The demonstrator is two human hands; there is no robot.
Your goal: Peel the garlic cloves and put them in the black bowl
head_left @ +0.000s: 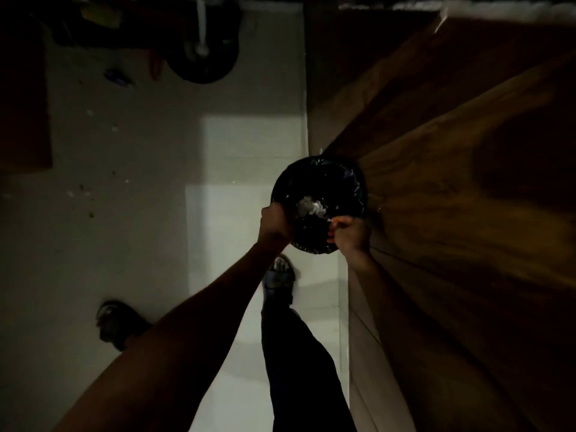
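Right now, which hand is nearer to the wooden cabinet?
Right. The right hand is at the right rim of the black container, just beside the wooden cabinet. The left hand is at its left rim, away from the cabinet.

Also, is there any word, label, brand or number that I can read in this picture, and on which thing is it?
No text can be read in this dim, blurred head view.
Black bin bag: no print visible.
Wooden cabinet front: only wood grain.
Small blue thing on the floor: too blurred to tell whether it has writing.
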